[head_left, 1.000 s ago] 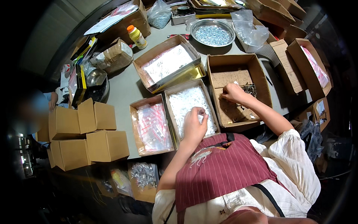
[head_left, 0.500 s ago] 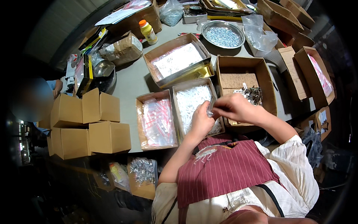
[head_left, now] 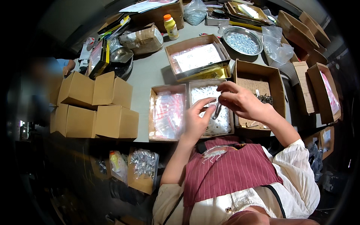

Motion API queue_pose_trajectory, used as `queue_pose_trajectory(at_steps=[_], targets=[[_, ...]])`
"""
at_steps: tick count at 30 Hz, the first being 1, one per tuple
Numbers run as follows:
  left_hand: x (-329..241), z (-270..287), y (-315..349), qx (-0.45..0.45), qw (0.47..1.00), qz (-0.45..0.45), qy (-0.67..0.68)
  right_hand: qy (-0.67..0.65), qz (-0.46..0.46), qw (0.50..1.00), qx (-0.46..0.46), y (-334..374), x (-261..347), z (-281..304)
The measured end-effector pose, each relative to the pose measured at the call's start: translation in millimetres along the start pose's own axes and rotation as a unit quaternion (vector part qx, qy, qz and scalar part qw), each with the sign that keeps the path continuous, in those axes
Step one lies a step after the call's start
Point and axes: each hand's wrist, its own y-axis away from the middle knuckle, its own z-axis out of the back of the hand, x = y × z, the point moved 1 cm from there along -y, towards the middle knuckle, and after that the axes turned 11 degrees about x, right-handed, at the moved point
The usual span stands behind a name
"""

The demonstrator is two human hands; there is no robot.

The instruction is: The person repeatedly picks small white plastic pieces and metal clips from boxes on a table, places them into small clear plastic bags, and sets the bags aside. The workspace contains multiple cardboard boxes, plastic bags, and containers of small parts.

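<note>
My left hand [head_left: 197, 122] and my right hand [head_left: 242, 102] meet above a cardboard box [head_left: 231, 125] full of small white pieces [head_left: 204, 92]. A small dark metal piece [head_left: 217, 111] hangs at the fingertips of my right hand, which closes on it. The thumb and forefinger of my left hand curl close beside that piece; what they pinch is too small to make out. Left of the white pieces stands a box of clear zip bags [head_left: 168, 108] with red stripes. On the right, a deeper box [head_left: 283, 105] contains loose metal pieces [head_left: 264, 99].
Behind stands a box with a white sheet [head_left: 198, 57]. A metal bowl [head_left: 258, 37] of small silvery parts and a yellow bottle [head_left: 171, 28] are farther back. Open cartons [head_left: 117, 120] crowd the left, near another person's hand [head_left: 68, 67]. Packed metal parts [head_left: 144, 163] sit below the table edge.
My hands have drawn slightly apart, and the metal piece now shows between them. The view has shifted, so the table's things appear farther right.
</note>
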Motion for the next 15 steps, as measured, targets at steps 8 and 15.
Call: queue_pose_trajectory(at_steps=[8,15], targets=[[-23,33,17,-0.108,0.984,0.007,0.14,-0.123,-0.001,0.992,0.006,-38,17,-15],[-28,67,50,-0.188,0.978,-0.016,-0.085,-0.116,0.074,0.988,0.069,-85,43,-48]])
